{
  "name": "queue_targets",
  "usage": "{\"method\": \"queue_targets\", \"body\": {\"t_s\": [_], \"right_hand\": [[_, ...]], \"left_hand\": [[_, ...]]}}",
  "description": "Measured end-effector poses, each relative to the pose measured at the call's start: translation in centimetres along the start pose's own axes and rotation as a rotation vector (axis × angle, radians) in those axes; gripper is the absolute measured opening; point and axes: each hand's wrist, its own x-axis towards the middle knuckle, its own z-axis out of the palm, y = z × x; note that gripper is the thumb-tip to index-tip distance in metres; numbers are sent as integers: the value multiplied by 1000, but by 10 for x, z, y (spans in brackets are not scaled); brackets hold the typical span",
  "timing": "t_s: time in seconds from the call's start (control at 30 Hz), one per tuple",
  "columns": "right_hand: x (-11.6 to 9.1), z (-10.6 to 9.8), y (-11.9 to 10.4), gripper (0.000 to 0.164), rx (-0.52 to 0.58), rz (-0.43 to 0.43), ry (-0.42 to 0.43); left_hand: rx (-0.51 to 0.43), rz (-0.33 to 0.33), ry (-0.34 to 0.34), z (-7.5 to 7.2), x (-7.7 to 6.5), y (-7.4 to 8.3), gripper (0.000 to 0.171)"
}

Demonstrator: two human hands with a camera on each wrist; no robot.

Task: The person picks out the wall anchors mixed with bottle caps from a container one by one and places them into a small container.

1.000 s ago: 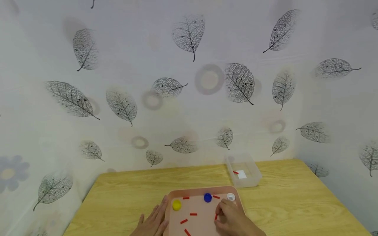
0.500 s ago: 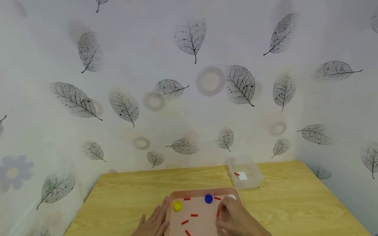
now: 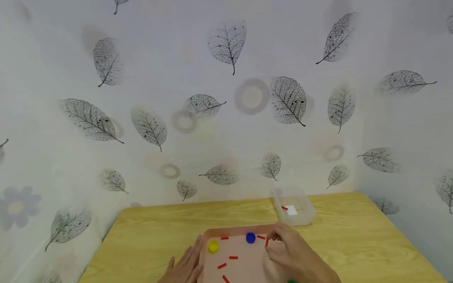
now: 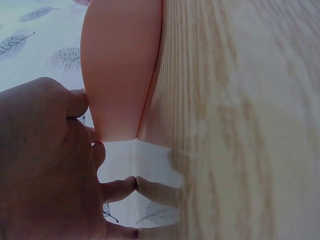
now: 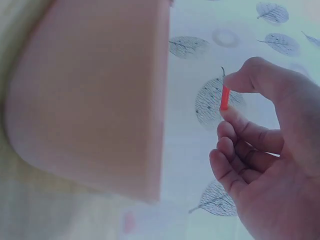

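Observation:
Thumb and index finger of my right hand pinch a short red stick by its two ends, over the right part of a pink tray. The right wrist view shows the same stick held upright, the other fingers curled below. My left hand lies against the tray's left side with fingers extended; in the left wrist view its thumb touches the tray wall and other fingertips rest on the table. Inside the tray are a yellow round cap, a blue one and several red sticks.
Behind the tray stands a clear plastic box with a red stick and a white square in it. A green piece peeks out beneath my right wrist. Leaf-patterned covering rises behind the wooden table.
My right hand has lifted the pinched red stick and moved right and away from me, now covering most of the white cap. The green piece has come into sight. The left hand stays put.

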Motion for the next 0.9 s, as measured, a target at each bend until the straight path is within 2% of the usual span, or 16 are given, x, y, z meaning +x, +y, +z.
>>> {"method": "queue_targets", "body": {"t_s": [0.17,0.3,0.5,0.7,0.9], "right_hand": [[9,-15,4,27,-41,-106,57],[14,-28,7,30,-36,-124,85],[29,-45,18,30,-105,-193,179],[42,-60,27,26,-143,-150,212],[42,-59,39,26,-178,-134,249]], "left_hand": [[-4,3,-3,-1,-1,1,66],[-21,6,-8,-4,-3,1,65],[-48,33,-28,-7,-4,1,64],[-65,46,-37,-7,-3,1,63],[-68,35,-36,-5,-4,1,64]]}}
